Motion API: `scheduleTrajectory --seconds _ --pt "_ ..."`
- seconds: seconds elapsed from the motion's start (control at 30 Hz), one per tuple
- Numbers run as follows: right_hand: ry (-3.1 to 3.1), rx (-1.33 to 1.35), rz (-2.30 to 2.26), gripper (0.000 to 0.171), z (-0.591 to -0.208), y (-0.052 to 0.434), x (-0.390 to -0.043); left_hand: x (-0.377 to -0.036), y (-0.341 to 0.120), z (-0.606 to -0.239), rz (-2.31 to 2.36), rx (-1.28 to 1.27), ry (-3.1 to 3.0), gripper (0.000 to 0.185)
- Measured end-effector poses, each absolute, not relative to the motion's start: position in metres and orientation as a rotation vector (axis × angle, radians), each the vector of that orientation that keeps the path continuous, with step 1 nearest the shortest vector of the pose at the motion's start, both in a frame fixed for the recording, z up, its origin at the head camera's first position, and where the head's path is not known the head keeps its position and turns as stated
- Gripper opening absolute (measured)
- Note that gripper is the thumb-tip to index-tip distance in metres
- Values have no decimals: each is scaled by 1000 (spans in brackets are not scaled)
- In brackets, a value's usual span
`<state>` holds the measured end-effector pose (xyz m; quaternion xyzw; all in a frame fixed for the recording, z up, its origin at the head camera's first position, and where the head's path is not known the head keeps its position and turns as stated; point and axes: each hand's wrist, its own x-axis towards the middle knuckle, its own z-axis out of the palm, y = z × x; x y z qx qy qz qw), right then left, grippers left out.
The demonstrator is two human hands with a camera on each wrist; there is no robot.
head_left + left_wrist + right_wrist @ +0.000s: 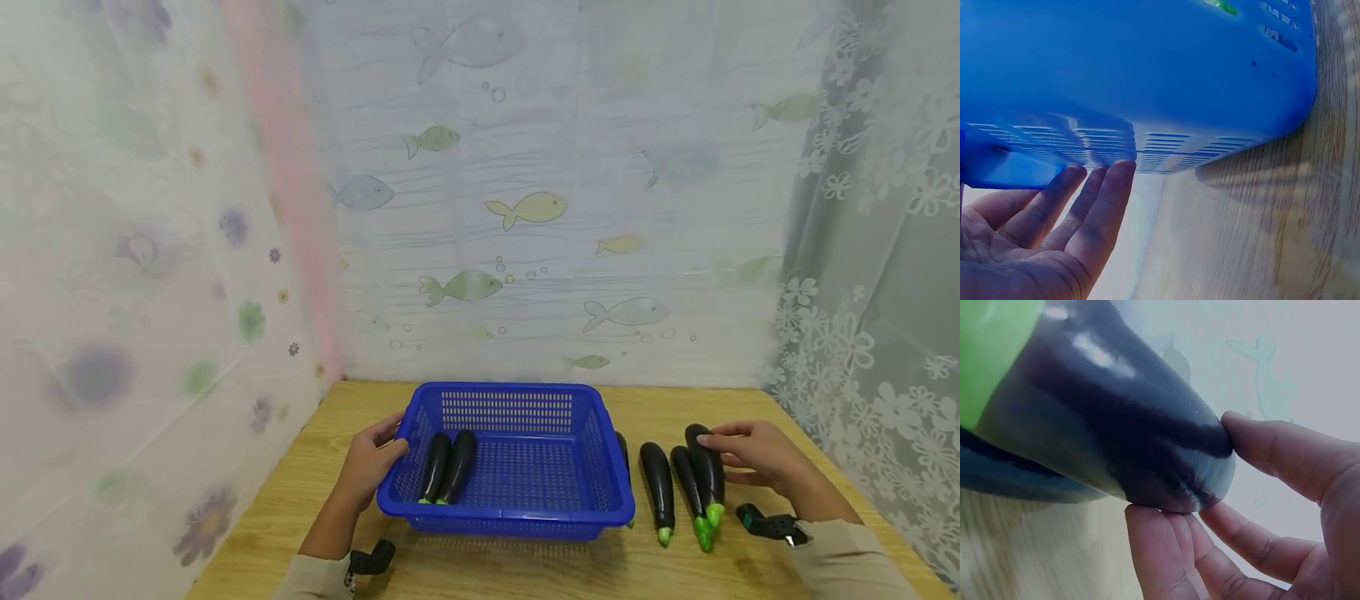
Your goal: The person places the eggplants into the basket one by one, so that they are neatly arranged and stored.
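Note:
A blue plastic basket (517, 514) with slotted walls stands on the table, two dark eggplants (459, 467) lying side by side in its left part. My left hand (369, 462) holds its left rim, thumb over the edge; in the left wrist view the fingers (1100, 215) touch the slotted outer wall. At the right, my right hand (761, 454) pinches the rounded far end of an eggplant (707, 471) with a green stem end. In the right wrist view this eggplant (1116, 406) sits between thumb and fingertips, above another eggplant (1016, 478).
Beside the held one lies another eggplant (688, 492), and left of that a further eggplant (657, 487). One more eggplant (624, 454) is partly hidden by the basket's right side. The wooden table (277, 517) meets a fish-patterned curtain (525, 292) at the back.

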<state>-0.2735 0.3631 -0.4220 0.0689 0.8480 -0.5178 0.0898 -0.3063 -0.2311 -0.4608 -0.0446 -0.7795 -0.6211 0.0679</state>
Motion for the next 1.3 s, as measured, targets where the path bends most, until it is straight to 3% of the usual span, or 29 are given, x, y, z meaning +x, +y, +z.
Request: scheduleTrajectory --seconds 1.3 --pt "2542 -1 -1596 81 -380 298 -289 -306 -231 -461 -1870 -134 -2348 57"
